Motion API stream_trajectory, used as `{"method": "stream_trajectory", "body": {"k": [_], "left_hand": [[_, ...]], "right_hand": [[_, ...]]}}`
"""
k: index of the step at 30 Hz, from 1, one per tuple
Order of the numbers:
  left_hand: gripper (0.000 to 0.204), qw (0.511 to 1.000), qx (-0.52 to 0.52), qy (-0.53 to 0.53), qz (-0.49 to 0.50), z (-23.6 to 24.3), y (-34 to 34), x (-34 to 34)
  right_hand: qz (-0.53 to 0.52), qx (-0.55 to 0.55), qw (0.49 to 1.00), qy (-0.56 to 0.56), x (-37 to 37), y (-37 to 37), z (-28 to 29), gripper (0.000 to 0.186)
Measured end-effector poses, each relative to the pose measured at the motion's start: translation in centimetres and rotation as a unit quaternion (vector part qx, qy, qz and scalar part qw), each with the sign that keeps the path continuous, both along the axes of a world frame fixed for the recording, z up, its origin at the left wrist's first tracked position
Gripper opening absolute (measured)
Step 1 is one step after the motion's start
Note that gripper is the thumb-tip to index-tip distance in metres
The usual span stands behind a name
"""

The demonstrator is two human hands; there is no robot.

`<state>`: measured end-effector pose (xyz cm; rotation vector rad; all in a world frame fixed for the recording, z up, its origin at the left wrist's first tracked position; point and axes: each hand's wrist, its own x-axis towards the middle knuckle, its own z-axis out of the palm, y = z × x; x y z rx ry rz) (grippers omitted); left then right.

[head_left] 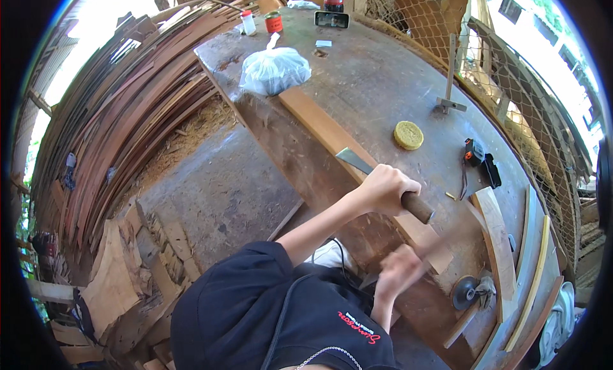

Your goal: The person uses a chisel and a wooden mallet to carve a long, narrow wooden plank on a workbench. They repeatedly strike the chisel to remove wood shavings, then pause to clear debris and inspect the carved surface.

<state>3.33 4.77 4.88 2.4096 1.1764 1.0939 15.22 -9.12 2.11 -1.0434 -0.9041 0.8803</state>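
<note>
My left hand (388, 188) is closed around a chisel with a wooden handle (418, 209) and a metal blade (351, 158), held over a long brown board (313, 119) lying along the table's near edge. Lower right, my right hand (399, 270) is closed on a long brownish implement (440, 245), smeared by motion, so I cannot make out its exact kind. It extends up and to the right across the board's near end. Whether the chisel touches the board is unclear.
The worktable (402, 70) carries a white bag (274, 73), red can (273, 23), phone (331, 20), yellow disc (408, 135), wooden marking gauge (451, 104), black-orange tool (479, 162), suction-cup tool (464, 292) and loose strips (495, 249). Stacked planks (115, 114) fill the left; wire mesh borders the right.
</note>
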Motion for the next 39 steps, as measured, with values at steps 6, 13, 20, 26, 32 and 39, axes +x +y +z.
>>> {"method": "stream_trajectory", "body": {"k": [6,13,20,26,32,39], "left_hand": [[0.02,0.999,0.015,0.012,0.03,-0.3,1.7,-5.2],[0.02,0.999,0.023,0.022,0.029,-0.1,2.5,-7.3],[0.022,0.995,0.074,-0.011,0.064,-0.7,4.5,-11.0],[0.019,0.995,0.084,-0.01,0.047,-0.4,5.0,-11.3],[0.015,0.989,0.131,-0.006,0.064,-0.9,5.7,-13.4],[0.018,0.986,0.149,-0.059,0.044,-0.2,6.4,-13.7]], "right_hand": [[-0.072,0.084,0.991,-0.07,0.2,1.7,1.5,0.043],[-0.043,0.052,0.997,-0.031,-3.8,3.3,0.6,0.044],[0.03,0.025,0.991,-0.126,-3.4,3.6,-0.1,0.026],[-0.035,0.176,0.984,-0.007,-6.7,5.5,-0.6,0.036],[0.142,0.002,0.957,-0.252,-7.8,5.3,-0.7,0.025],[-0.003,0.243,0.97,-0.01,-8.6,6.7,-2.8,0.024]]}}
